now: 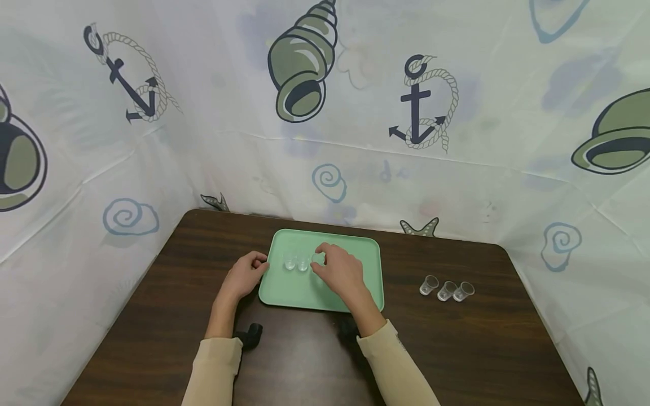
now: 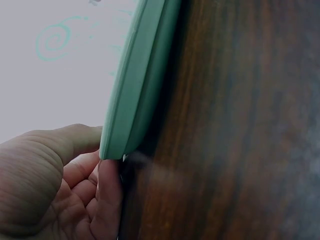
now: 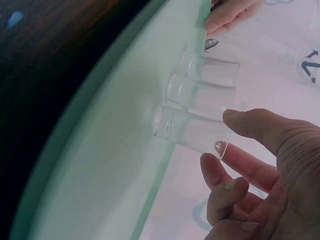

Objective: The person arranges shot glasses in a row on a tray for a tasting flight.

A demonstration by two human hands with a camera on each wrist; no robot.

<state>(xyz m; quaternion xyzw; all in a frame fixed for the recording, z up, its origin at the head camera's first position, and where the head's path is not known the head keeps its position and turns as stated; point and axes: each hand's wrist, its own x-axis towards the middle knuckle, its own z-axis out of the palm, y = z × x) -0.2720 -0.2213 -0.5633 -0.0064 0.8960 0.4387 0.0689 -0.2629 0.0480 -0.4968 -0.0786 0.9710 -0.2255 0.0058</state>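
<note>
A light green tray (image 1: pixel 289 290) lies on the table. My left hand (image 1: pixel 246 275) is at its left edge; in the left wrist view the thumb lies on the tray's rim (image 2: pixel 125 105) with curled fingers below it. Over the tray, my right hand (image 1: pixel 341 270) pinches a clear shot glass (image 3: pixel 192 131) near its rim between thumb and fingers. That glass is upright, its base right at the tray surface. Beside it, in a row to the left, stand two similar clear shot glasses, one in the middle (image 1: pixel 302 264) and one at the left end (image 1: pixel 289 263).
Right of the tray, three more clear shot glasses stand on the dark wood table (image 1: pixel 487 349): a left one (image 1: pixel 429 285), a middle one (image 1: pixel 447 291) and a right one (image 1: pixel 464 291). A patterned cloth (image 1: pixel 365 113) hangs behind the table and along its sides.
</note>
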